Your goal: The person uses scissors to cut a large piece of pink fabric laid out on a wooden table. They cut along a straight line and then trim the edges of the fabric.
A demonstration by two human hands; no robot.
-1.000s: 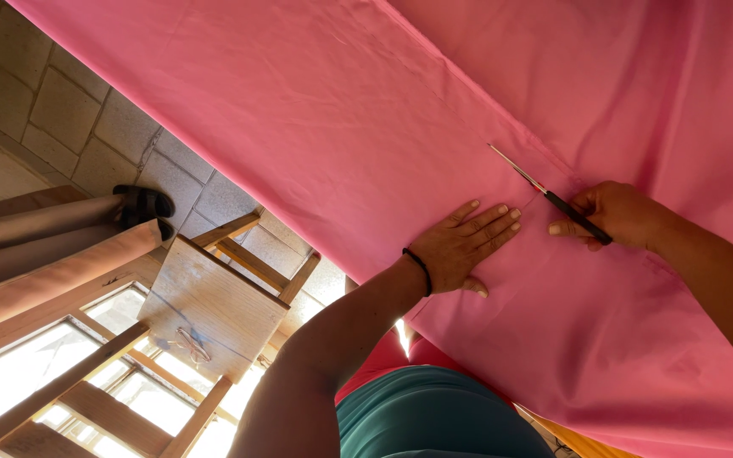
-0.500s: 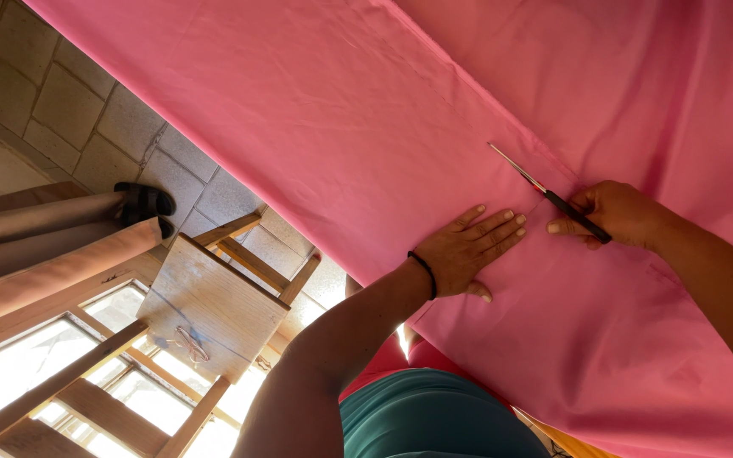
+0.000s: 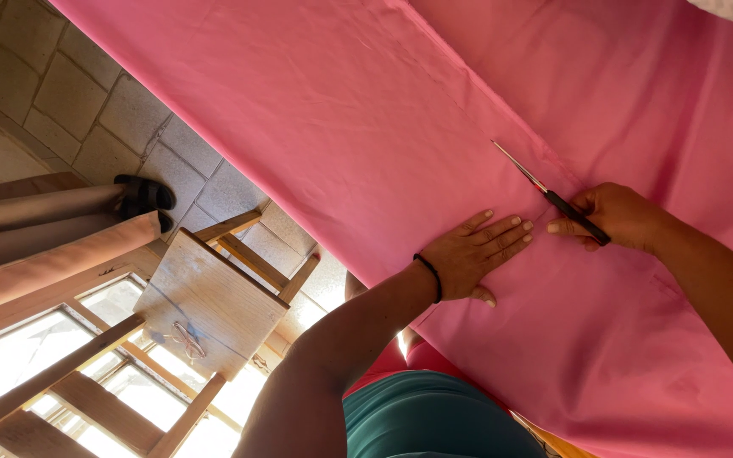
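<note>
Half-hidden scissors (image 3: 563,204) in right hand (image 3: 623,216)

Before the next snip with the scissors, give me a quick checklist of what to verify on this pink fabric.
1. Left hand flat on the pink fabric, holding it down: ok.
2. Left fingers out of the blade line: ok, they lie beside the scissors, below the blades.
3. Right hand gripping the black handles: ok.
4. Blades lying along the fabric's fold line: ok, as far as shows.
5. Fabric smooth ahead of the tips: ok.
6. Blades open or closed: cannot tell.
</note>
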